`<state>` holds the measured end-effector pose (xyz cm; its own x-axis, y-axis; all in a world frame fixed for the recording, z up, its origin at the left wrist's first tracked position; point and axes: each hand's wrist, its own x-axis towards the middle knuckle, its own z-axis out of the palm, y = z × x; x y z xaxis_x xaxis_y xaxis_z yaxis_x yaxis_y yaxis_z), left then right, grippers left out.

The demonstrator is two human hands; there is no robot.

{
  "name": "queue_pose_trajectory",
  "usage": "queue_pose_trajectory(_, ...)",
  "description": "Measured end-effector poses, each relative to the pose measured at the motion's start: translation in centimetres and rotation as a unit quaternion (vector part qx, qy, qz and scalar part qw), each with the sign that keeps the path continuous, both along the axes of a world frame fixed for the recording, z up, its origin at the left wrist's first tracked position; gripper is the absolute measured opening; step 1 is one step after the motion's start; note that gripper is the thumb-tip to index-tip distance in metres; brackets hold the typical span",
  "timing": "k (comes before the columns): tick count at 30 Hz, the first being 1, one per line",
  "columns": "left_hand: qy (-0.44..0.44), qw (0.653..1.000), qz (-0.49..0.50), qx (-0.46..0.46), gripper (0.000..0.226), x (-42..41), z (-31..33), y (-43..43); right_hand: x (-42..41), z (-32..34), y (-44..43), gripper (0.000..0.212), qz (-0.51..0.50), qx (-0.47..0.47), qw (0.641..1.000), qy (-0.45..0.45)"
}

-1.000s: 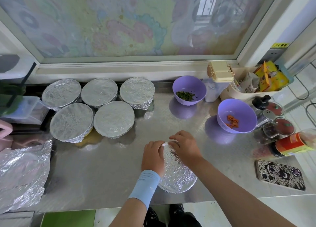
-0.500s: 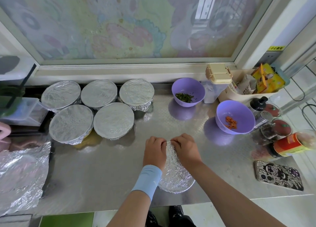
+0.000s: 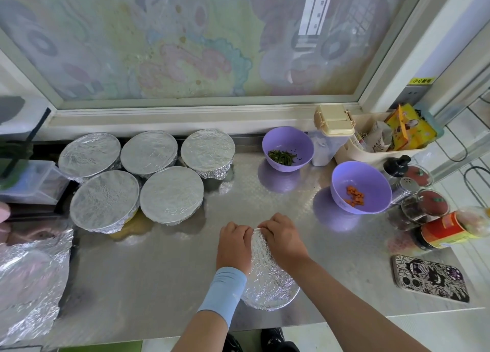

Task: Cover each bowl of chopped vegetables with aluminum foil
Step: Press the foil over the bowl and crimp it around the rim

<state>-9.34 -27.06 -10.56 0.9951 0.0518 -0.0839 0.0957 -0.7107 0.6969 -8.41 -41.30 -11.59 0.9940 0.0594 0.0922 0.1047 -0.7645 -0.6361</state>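
The left hand (image 3: 233, 245) and right hand (image 3: 283, 241), fingers curled, pinch the far rim of a foil-wrapped round bowl (image 3: 270, 285) at the near edge of the steel counter (image 3: 159, 272). Far left stand 5 foil-covered bowls (image 3: 172, 194); far right, 2 uncovered purple plastic bowls (image 3: 371, 192).

The left hand (image 3: 233, 245) and right hand (image 3: 282, 241) have drawn together at the far edge of the foil (image 3: 267, 285).

To your right, a phone in a patterned case (image 3: 431, 278) lies flat on the steel counter (image 3: 159, 272). Beyond it sit a red-labelled bottle (image 3: 448, 229) and red-lidded jars (image 3: 434, 202).
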Motion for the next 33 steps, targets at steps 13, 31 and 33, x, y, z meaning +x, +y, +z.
queue_pose_trajectory(13, 0.025, 0.999, 0.046, -0.005, 0.026, -1.4, -0.1, 0.3, 0.0, 0.3, 0.3, 0.009, 0.049, -0.036, 0.998, 0.008)
queue_pose_trajectory(31, -0.022, 1.0, 0.012, -0.002, 0.021, -1.7, -0.2, 0.1, -1.0, -0.1, -0.4, 0.014, 0.011, -0.032, 0.999, 0.011)
queue_pose_trajectory(33, -0.014, 1.0, 0.023, 0.006, 0.023, -1.8, 0.0, -0.1, -0.9, -0.2, -0.3, 0.018, 0.012, -0.031, 0.999, 0.017)
